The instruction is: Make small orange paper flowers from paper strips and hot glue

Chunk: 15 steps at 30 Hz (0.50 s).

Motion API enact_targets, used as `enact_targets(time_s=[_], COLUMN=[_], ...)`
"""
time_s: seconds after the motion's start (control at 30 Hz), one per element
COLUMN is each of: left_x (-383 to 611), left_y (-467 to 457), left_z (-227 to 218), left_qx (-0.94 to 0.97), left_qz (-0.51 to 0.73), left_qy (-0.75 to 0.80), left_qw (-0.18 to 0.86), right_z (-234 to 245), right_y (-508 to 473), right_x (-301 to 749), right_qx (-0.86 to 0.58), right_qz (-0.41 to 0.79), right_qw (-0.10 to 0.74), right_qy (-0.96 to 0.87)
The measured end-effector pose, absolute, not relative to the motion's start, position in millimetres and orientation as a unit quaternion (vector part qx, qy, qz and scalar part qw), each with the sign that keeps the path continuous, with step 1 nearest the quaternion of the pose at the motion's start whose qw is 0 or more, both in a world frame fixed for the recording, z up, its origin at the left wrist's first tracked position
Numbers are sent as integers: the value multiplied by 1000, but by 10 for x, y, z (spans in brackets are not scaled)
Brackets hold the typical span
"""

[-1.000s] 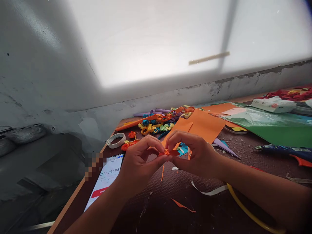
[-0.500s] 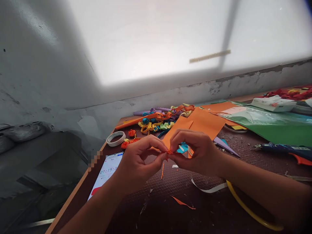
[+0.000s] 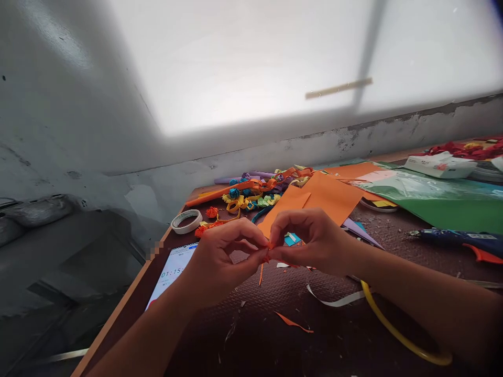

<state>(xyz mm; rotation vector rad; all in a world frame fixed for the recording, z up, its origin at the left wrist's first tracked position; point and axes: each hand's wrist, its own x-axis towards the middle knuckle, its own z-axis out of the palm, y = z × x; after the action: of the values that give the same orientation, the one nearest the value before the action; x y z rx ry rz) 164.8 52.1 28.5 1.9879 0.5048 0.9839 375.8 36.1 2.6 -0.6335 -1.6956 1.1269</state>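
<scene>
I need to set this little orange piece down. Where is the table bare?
Barest is the brown mat between the orange sheet, the green sheet and the blue glue gun. The near strip between the phone and the orange scrap holds only tiny snippets. Crowded: the heap of paper curls beside the tape roll, far side.

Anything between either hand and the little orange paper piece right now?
Nothing visible. The left hand and right hand both pinch the small orange paper piece directly between their fingertips, above the table. The orange sheet lies behind the hands, not between them and the piece.
</scene>
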Motion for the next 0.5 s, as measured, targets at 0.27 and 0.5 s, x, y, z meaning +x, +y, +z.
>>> enact_targets(time_s=[0.27,0.5], left_x=[1666,1685], left_y=[516,532], left_z=[260,227], left_qx=[802,791], left_qz=[415,430], left_qy=[203,213], left_qw=[379,379], right_z=[17,31], right_y=[376,393], right_x=[3734,3721], right_qx=[-234,-238], right_qz=[562,521], right_qw=[473,496], right_qy=[-636,-652])
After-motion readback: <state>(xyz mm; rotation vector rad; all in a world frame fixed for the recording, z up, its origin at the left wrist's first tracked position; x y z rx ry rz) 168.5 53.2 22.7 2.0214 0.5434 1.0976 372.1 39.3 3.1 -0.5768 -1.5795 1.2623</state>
